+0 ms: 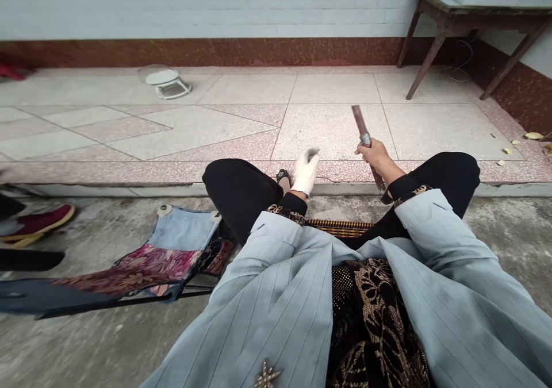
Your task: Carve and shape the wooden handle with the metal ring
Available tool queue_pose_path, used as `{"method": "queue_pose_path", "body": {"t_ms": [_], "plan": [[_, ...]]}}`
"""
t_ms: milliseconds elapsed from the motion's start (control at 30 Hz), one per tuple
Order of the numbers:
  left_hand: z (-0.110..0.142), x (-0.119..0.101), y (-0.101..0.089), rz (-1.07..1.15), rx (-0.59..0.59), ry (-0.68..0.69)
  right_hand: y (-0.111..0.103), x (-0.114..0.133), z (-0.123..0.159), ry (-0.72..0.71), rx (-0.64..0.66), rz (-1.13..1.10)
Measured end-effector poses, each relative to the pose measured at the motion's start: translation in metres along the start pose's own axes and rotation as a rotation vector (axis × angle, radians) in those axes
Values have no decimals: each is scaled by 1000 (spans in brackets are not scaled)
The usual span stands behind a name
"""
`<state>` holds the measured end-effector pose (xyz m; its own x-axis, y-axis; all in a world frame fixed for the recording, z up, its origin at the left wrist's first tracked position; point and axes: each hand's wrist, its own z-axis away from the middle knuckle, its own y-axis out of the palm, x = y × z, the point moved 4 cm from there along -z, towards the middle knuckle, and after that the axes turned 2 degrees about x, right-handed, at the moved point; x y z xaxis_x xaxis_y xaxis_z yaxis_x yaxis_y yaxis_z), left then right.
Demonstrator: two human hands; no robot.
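Observation:
My left hand (305, 171), in a white glove with greyish fingertips, is raised above the step edge between my knees. Its fingers curl together and their tips are a little blurred; what they hold, if anything, I cannot make out. To its right, my bare right hand (376, 157) is closed round a brown stick (357, 118) with silvery wrapping just above the fist. The stick tilts, with its upper end leaning left and its lower end reaching below my wrist. The two hands are apart.
A tiled step (241, 172) runs across in front of me. A white scale (167, 82) sits on it, and a wooden table (448, 6) stands at the back right. To my left are a folding chair (172, 256) and another person's red shoe (47, 221).

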<state>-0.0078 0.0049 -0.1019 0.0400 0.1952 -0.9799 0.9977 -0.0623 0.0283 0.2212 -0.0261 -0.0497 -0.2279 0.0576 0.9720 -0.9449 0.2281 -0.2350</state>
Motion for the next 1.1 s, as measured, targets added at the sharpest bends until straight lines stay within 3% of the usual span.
{"method": "queue_pose_path", "body": {"t_ms": [33,100,200,300,400,500,600,733,800,833,900,967,1000,1033,1100], "plan": [[3,-6,10,76,116,84,7,-2,3,23,66,6],[12,-12,31,208,383,87,20,-3,11,53,224,-4],[27,-10,52,294,601,-126,31,-4,19,74,413,-68],[33,-8,54,228,585,-253,27,-3,20,145,470,-194],[31,-15,48,149,555,-188,18,0,18,243,460,-358],[30,-21,45,-16,579,-143,15,4,20,238,451,-404],[32,-23,44,-213,598,-120,16,4,20,94,389,-87],[37,-25,42,-286,628,-117,11,-1,16,-180,290,718],[37,-26,40,-293,654,-130,6,-11,14,-146,429,962],[36,-27,39,-289,666,-143,3,-17,15,-78,559,1006],[34,-28,35,-258,689,-175,-3,-25,22,94,897,918],[31,-28,32,-223,706,-201,-8,-20,36,219,1224,609],[30,-27,32,-206,713,-205,-10,-11,41,219,1319,467],[29,-27,31,-184,712,-205,-13,-1,45,181,1359,355],[27,-25,32,-120,699,-191,-19,22,43,27,1205,132]]}}
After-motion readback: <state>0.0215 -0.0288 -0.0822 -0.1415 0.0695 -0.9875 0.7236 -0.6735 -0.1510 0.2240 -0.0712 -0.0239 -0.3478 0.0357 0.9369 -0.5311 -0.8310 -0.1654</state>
